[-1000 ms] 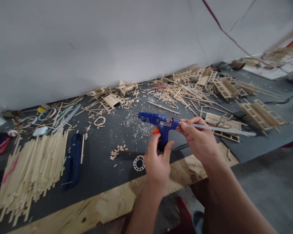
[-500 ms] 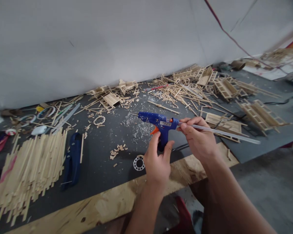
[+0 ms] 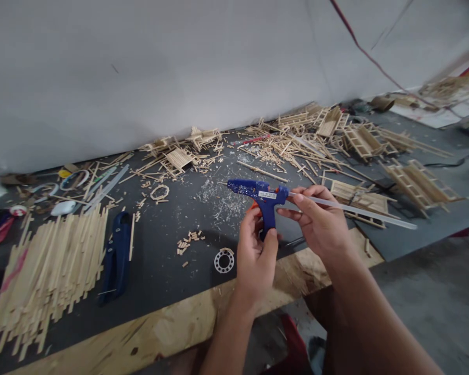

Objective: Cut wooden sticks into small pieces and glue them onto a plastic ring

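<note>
My left hand (image 3: 255, 250) is wrapped round the handle of a blue glue gun (image 3: 254, 191), fingers by its orange trigger. The gun's nozzle points left, above the dark tabletop. With thumb and fingers my right hand (image 3: 320, 221) pinches a long translucent glue stick (image 3: 359, 211) just behind the gun. The stick's front end is at the rear opening of the gun, and its free end reaches out to the right. Below and left of the gun lie a round disc with holes (image 3: 224, 260) and several short cut wooden pieces (image 3: 188, 242).
A pile of thin wooden sticks (image 3: 58, 265) and a blue cutter (image 3: 117, 255) lie on the left. Small stick-built models (image 3: 420, 185) and loose offcuts (image 3: 285, 148) cover the back and right. A pale wooden strip (image 3: 172, 330) runs along the table's front edge.
The glue gun has shifted slightly right, toward my right hand, with less stick showing between them. My left fingers have closed further round the handle and trigger.
</note>
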The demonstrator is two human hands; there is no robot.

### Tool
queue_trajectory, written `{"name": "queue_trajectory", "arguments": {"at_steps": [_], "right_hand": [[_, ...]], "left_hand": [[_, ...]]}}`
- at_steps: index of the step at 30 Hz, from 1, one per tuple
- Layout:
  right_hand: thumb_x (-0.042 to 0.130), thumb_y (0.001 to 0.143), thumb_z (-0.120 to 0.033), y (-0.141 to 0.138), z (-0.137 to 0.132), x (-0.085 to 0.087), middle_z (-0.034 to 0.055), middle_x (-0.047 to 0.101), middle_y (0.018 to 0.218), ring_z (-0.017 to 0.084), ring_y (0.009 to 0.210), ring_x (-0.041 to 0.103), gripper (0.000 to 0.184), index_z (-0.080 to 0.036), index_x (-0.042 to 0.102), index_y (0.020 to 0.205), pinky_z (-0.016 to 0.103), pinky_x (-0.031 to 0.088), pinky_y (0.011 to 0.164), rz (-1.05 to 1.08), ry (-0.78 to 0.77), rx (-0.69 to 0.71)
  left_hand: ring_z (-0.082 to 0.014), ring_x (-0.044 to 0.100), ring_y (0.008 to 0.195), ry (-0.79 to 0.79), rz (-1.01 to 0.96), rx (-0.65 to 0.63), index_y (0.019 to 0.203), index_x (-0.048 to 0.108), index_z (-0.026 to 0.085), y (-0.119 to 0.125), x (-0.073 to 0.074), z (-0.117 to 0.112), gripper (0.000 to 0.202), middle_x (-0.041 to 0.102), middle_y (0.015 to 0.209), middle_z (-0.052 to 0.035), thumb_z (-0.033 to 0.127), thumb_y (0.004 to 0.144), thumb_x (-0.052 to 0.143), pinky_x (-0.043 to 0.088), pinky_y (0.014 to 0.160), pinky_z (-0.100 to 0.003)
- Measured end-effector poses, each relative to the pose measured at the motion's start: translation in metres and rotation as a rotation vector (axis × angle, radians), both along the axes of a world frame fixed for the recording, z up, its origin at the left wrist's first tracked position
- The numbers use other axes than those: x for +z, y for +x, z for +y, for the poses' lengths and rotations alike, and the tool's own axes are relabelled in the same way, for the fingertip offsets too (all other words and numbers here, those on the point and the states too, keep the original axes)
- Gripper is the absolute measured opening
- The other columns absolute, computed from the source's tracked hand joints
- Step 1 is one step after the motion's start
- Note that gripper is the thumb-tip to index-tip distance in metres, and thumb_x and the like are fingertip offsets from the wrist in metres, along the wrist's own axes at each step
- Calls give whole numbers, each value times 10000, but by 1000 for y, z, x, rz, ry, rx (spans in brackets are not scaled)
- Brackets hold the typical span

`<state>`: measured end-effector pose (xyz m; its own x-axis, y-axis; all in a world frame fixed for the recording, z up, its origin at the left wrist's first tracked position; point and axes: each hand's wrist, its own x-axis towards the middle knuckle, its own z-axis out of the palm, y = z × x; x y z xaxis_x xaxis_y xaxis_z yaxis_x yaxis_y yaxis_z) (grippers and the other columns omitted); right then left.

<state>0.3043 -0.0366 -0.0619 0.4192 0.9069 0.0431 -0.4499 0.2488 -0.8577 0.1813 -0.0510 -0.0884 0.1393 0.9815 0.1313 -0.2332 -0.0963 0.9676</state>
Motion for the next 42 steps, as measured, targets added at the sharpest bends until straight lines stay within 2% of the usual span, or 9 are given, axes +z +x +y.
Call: {"name": "queue_trajectory", "arguments": {"at_steps": [6, 10, 13, 16, 21, 24, 33, 37, 42], "right_hand": [[721, 655, -173, -1, -1, 0, -31, 627, 800, 140, 748, 618, 169, -216, 558, 673, 350, 588, 652, 14, -2, 11], [717, 660, -171, -2, -1, 2, -31, 634, 792, 137, 740, 622, 167, -216, 558, 682, 329, 586, 643, 20, 8, 22], [722, 658, -184, -2, -2, 3, -28, 644, 780, 141, 732, 628, 175, -218, 552, 686, 332, 588, 638, 8, 8, 24], [721, 660, -187, -2, -3, 3, -24, 650, 775, 144, 721, 632, 171, -217, 555, 687, 327, 590, 617, -5, 15, 47], [722, 664, -189, -1, -4, 1, -28, 666, 774, 139, 710, 634, 160, -216, 566, 691, 320, 580, 614, -26, 3, 90], [737, 647, -178, 3, -4, 0, -22, 681, 756, 132, 681, 637, 165, -210, 583, 696, 295, 556, 628, -82, 11, 73], [756, 615, -139, 10, -5, -4, -22, 694, 794, 100, 665, 623, 191, -208, 582, 655, 236, 495, 637, -201, 23, 65], [746, 634, -150, 7, -4, -4, -22, 681, 826, 104, 704, 620, 176, -214, 593, 692, 237, 498, 650, -141, 50, 118], [701, 699, -219, 4, -6, 2, -27, 635, 763, 110, 695, 608, 106, -218, 599, 729, 245, 503, 650, -25, 31, 183]], "left_hand": [[-189, 571, 995, -17, 5, 37, 1188, 437, 236, 1, 0, -1, 348, 539, 1193, -104, 261, 848, 509, 520, 742, -281], [-166, 572, 973, -24, -20, 89, 1124, 421, 229, 2, 2, 1, 324, 558, 1151, -94, 233, 822, 540, 495, 781, -283], [-136, 592, 870, -80, -119, 119, 1072, 350, 249, 2, 4, 3, 407, 595, 1036, -53, 180, 754, 595, 490, 760, -282], [-121, 595, 833, -163, -199, 117, 1132, 327, 272, 2, 6, 6, 539, 605, 968, -15, 149, 698, 621, 485, 736, -260], [-157, 612, 901, -335, -325, 42, 1125, 453, 226, 1, 12, 6, 475, 623, 1063, -53, 274, 702, 661, 479, 760, -273], [-166, 624, 896, -398, -377, 34, 1073, 508, 215, -1, 14, 7, 462, 645, 1021, -43, 331, 672, 706, 476, 790, -291], [-128, 621, 818, -368, -358, 32, 993, 564, 221, -4, 9, 9, 416, 663, 934, -6, 311, 632, 750, 462, 772, -259], [-124, 621, 785, -374, -416, 41, 979, 571, 202, -3, 10, 8, 410, 661, 904, -12, 277, 623, 760, 468, 750, -250], [-105, 599, 682, -386, -456, 53, 934, 595, 197, -4, 14, 8, 386, 649, 818, 6, 256, 600, 777, 453, 610, -202]]}}
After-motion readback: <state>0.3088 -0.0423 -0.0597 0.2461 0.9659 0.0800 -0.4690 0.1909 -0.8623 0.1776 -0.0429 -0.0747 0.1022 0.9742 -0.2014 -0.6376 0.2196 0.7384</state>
